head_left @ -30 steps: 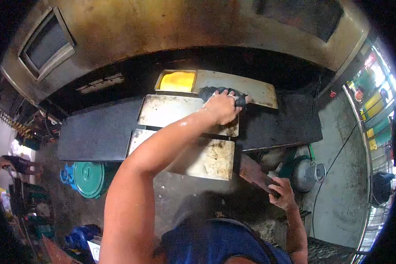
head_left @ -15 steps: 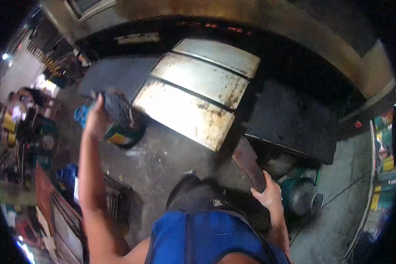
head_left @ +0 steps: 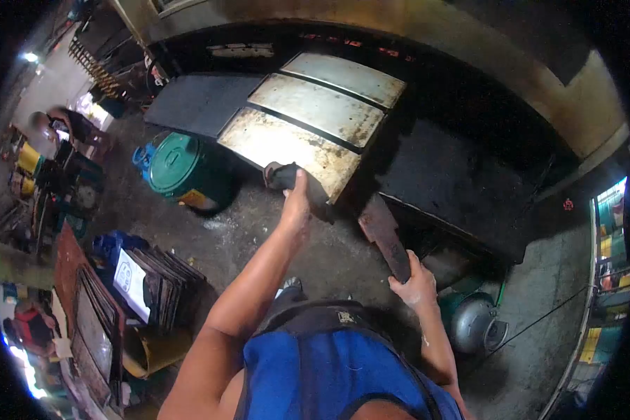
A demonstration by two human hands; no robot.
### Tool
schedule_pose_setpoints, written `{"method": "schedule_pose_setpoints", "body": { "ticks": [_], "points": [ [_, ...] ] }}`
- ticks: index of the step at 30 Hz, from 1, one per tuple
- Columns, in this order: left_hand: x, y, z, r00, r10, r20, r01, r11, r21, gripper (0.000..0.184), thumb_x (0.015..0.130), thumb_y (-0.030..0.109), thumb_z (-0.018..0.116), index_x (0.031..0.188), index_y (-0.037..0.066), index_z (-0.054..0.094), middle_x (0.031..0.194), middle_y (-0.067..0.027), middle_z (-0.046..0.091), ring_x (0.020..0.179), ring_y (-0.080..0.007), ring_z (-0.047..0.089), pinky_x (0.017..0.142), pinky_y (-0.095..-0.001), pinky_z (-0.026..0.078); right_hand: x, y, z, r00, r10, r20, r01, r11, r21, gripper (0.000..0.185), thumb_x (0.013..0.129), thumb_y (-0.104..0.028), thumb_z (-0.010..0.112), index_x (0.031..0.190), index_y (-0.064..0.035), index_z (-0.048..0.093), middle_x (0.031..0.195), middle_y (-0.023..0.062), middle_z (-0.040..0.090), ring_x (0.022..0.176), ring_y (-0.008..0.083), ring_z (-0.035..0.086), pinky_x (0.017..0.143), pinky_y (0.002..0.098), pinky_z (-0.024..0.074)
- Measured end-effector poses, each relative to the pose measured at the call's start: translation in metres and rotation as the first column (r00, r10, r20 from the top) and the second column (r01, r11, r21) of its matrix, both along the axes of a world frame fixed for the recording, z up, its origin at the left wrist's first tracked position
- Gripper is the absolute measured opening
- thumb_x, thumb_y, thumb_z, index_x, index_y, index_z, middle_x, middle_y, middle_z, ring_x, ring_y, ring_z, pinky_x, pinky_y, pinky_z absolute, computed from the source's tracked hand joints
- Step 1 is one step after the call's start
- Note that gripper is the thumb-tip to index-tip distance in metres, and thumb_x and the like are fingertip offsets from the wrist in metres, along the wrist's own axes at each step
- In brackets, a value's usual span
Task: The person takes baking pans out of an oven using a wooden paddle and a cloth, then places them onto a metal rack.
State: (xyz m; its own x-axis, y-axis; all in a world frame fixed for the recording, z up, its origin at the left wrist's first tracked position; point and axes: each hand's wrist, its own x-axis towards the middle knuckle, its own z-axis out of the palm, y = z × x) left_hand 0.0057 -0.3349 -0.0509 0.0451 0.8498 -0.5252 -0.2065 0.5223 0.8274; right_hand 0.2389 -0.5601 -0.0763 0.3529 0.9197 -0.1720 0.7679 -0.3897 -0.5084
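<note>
Three metal trays lie in a row in front of the dark oven opening: the nearest tray (head_left: 287, 143), the middle tray (head_left: 318, 108) and the far tray (head_left: 346, 75). My left hand (head_left: 297, 206) is closed on a black cloth (head_left: 304, 183) at the front edge of the nearest tray. In my right hand (head_left: 416, 282) is the handle of a flat, reddish-brown scraper-like tool (head_left: 383, 232). Its blade points up and left, below the right corner of the nearest tray.
Dark slabs flank the trays, one left (head_left: 203, 101) and one right (head_left: 455, 178). A green lidded drum (head_left: 176, 164) stands left, stacked dark sheets (head_left: 168, 287) lower left, a metal cylinder (head_left: 472, 320) lower right. A person (head_left: 77, 129) is far left.
The yellow-filled tin on the far tray has gone from sight. My left hand lifted the cloth off the trays, swung left, then came back to the front edge. The tool stays in my right hand.
</note>
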Motion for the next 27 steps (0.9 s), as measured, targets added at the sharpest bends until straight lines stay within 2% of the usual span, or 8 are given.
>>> {"method": "schedule_pose_setpoints", "body": {
  "ticks": [4,8,11,19,21,24,25,27],
  "points": [
    [-0.004,-0.009,0.026,0.986,-0.101,0.131,0.104,0.995,-0.012,0.065,0.09,0.062,0.056,0.132,0.013,0.051,0.129,-0.0064,0.058,0.115,-0.0215,0.054,0.098,-0.0437,0.037,-0.005,0.002,0.013,1.0,-0.029,0.001,0.029,0.991,-0.134,0.084,0.073,-0.039,0.074,0.145,-0.0155,0.039,0.118,0.0222,0.063,0.109,0.0421,0.06,0.094,0.0485,0.048],
    [-0.011,0.003,0.017,0.949,-0.193,0.248,0.195,0.981,0.019,0.061,0.089,0.056,0.06,0.131,0.013,0.051,0.128,-0.0062,0.059,0.113,-0.0211,0.055,0.097,-0.0446,0.039,-0.004,0.0,0.005,1.0,-0.024,0.012,0.025,0.997,-0.077,0.083,0.073,-0.04,0.074,0.144,-0.0147,0.04,0.119,0.0209,0.063,0.109,0.0414,0.06,0.094,0.0484,0.0483],
    [-0.007,0.0,0.016,0.904,-0.108,0.415,0.097,0.994,0.047,0.05,0.088,0.043,0.067,0.124,0.01,0.055,0.117,-0.0055,0.062,0.109,-0.0226,0.057,0.096,-0.0433,0.041,-0.007,0.0,0.011,1.0,-0.03,-0.007,0.03,1.0,-0.006,0.081,0.067,-0.033,0.079,0.137,-0.0066,0.047,0.116,0.0255,0.063,0.104,0.0433,0.062,0.09,0.0475,0.0497],
    [-0.012,0.003,0.003,0.879,-0.091,0.468,0.106,0.994,-0.005,0.059,0.084,0.04,0.068,0.13,0.005,0.054,0.13,-0.0104,0.059,0.12,-0.0229,0.053,0.107,-0.0369,0.037,-0.02,0.029,0.011,0.998,-0.05,-0.041,0.048,0.998,-0.042,0.058,0.06,-0.022,0.082,0.108,-0.0017,0.058,0.094,0.0247,0.068,0.091,0.0417,0.066,0.081,0.046,0.0518],
    [-0.017,0.0,0.008,0.888,-0.074,0.454,0.073,0.997,0.021,0.061,0.084,0.041,0.068,0.13,0.004,0.054,0.127,-0.0108,0.06,0.118,-0.0241,0.054,0.105,-0.0369,0.037,-0.02,0.027,0.011,0.993,-0.095,-0.066,0.092,0.994,-0.054,0.054,0.06,-0.02,0.082,0.104,-0.0012,0.058,0.093,0.0241,0.068,0.09,0.0415,0.066,0.08,0.046,0.0517],
    [-0.047,-0.002,0.019,0.963,-0.103,0.249,0.108,0.994,-0.008,0.062,0.087,0.048,0.063,0.13,0.003,0.053,0.123,-0.0107,0.062,0.112,-0.0226,0.056,0.099,-0.0378,0.041,-0.025,0.014,0.017,0.988,-0.107,-0.114,0.1,0.993,-0.059,0.057,0.06,-0.018,0.081,0.11,-0.0035,0.058,0.092,0.0229,0.069,0.089,0.0413,0.067,0.079,0.0457,0.052],
    [-0.061,-0.003,0.025,0.977,-0.117,0.18,0.118,0.993,0.008,0.065,0.089,0.052,0.061,0.131,0.003,0.053,0.122,-0.0108,0.062,0.112,-0.0219,0.056,0.098,-0.0382,0.041,-0.024,0.009,0.01,0.99,-0.088,-0.109,0.08,0.994,-0.076,0.061,0.065,-0.025,0.081,0.115,-0.0022,0.055,0.102,0.0243,0.067,0.098,0.0423,0.064,0.085,0.0477,0.0512],
    [-0.081,-0.006,0.039,0.995,-0.104,-0.015,0.103,0.995,-0.013,0.072,0.092,0.063,0.052,0.132,0.003,0.051,0.124,-0.011,0.059,0.114,-0.0206,0.054,0.098,-0.0394,0.041,-0.028,0.017,0.024,0.99,-0.102,-0.099,0.08,0.975,-0.209,0.067,0.064,-0.028,0.081,0.12,-0.0022,0.054,0.103,0.0255,0.067,0.099,0.0427,0.064,0.085,0.0478,0.0511]
  ]
}}
